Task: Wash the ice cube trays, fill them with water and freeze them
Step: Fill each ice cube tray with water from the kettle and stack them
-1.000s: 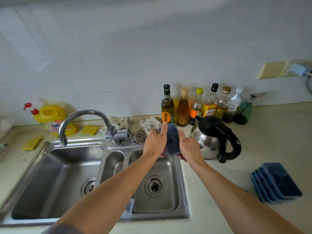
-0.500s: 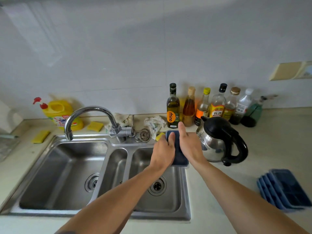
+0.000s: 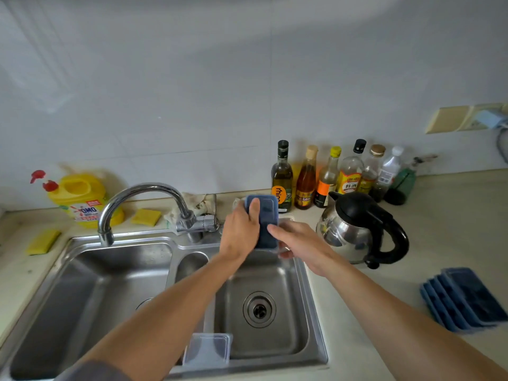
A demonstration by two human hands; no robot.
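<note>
Dark blue ice cube tray (image 3: 265,215) (rounded corners, standing upright) is over the back rim of the sink (image 3: 310,298). Left hand (image 3: 240,232) fingers wrap its left edge, and right hand (image 3: 299,243) fingers pinch a clear lid (image 3: 286,219) against its right side. Kettle (image 3: 354,226) sits just right, with a stack of trays (image 3: 464,298) on the desk (image 3: 453,229).

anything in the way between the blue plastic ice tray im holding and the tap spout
Only the tap's own valve body, at the back rim between the blue plastic ice cube tray in the left hand and the curved chrome spout. Nearer you, over the steel basins, nothing visible blocks.
</note>
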